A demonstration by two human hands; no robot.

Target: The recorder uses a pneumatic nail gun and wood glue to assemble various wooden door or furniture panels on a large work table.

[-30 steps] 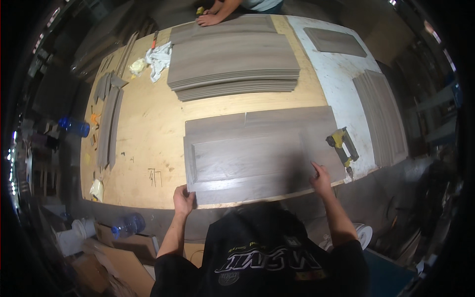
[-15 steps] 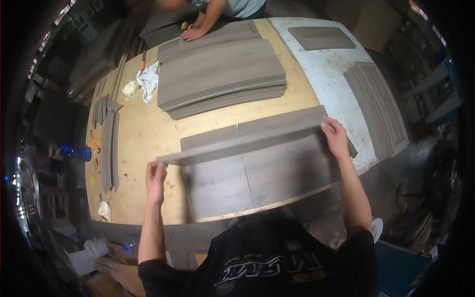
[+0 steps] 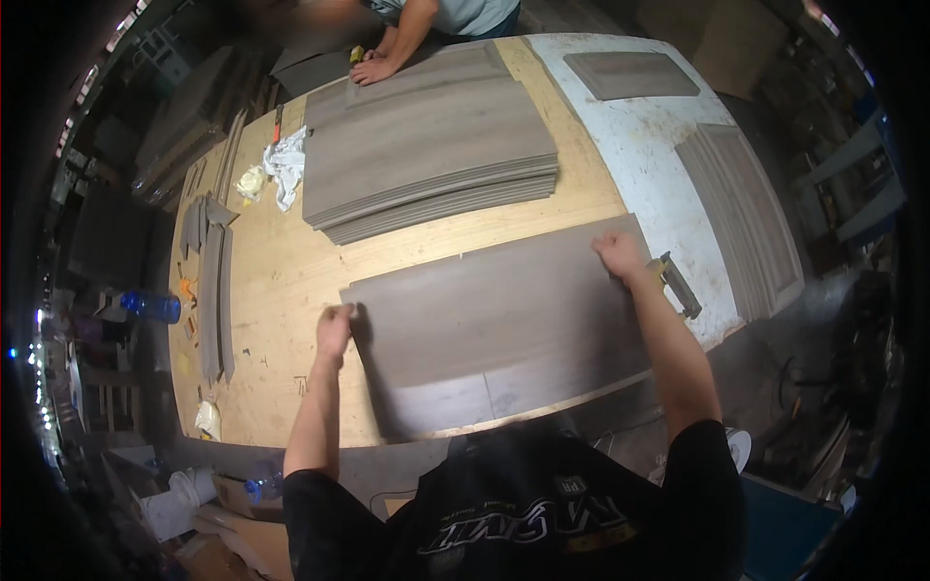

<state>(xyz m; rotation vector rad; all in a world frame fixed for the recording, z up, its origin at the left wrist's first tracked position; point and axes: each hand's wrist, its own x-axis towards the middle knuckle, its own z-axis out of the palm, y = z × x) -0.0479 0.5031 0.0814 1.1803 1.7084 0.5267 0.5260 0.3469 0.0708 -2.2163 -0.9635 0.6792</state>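
A wide grey-brown wood-look panel (image 3: 494, 310) lies over paler panels (image 3: 441, 405), whose seam shows along the near side. At its left edge, by the far corner, my left hand (image 3: 334, 332) is closed in a pinch on the panel. My right hand (image 3: 621, 254) is on the panel near its far right corner, fingers curled in; no edge shows between them. Beside my right forearm lies a dark tool with a yellowish part (image 3: 680, 285), partly hidden. Beyond is a stack of similar panels (image 3: 436, 145).
The wooden table (image 3: 281, 339) carries narrow strips (image 3: 215, 300), a white cloth (image 3: 285, 167) and an orange-handled tool (image 3: 278, 121). More panels (image 3: 741, 213) stand on the pale right section. Across the table, another person's hand (image 3: 373, 72) rests by a yellow tape measure (image 3: 356, 54).
The panel has gone from tilted up on edge to lying over the paler ones, covering most of their seam. My left hand moved right; my right hand moved left.
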